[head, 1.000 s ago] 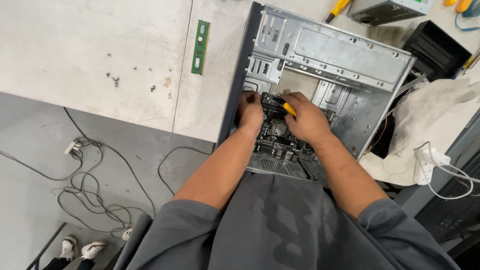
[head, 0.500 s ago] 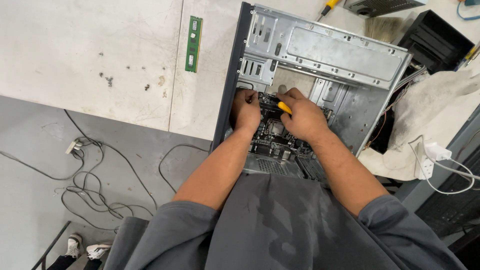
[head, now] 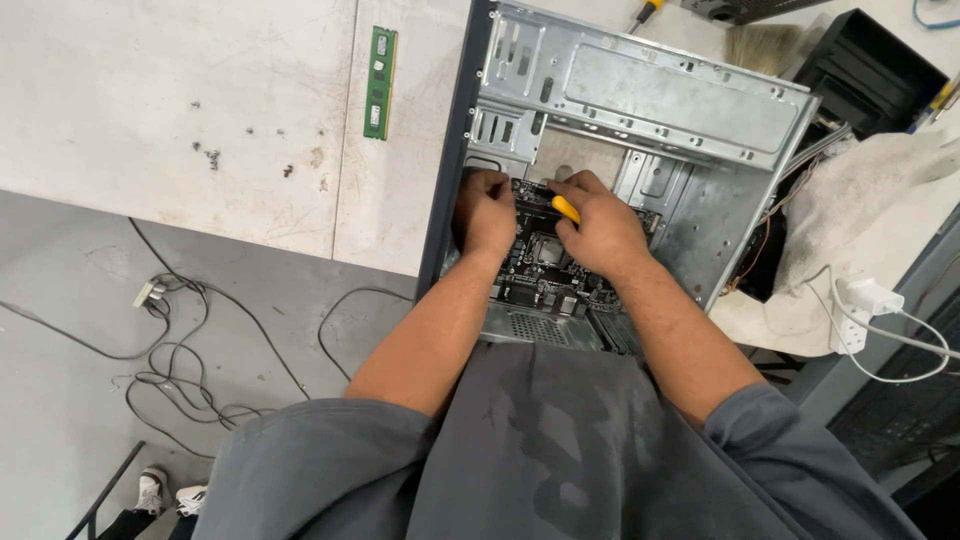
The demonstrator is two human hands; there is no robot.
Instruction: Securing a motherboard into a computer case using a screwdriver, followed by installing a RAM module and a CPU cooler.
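Motherboard (head: 545, 275) inside the open computer case (head: 640, 100) lying on the pale worktable (head: 150, 110), both my hands down on it.

My right hand (head: 600, 235) is closed around a yellow-handled screwdriver (head: 565, 209), tip down toward the board's upper edge; my left hand (head: 485, 215) rests curled on the board's left side by the case wall, and I cannot tell whether it grips anything. A green memory stick (head: 379, 83) lies on the table well left of the case, and cables (head: 190, 350) trail over the grey floor below.
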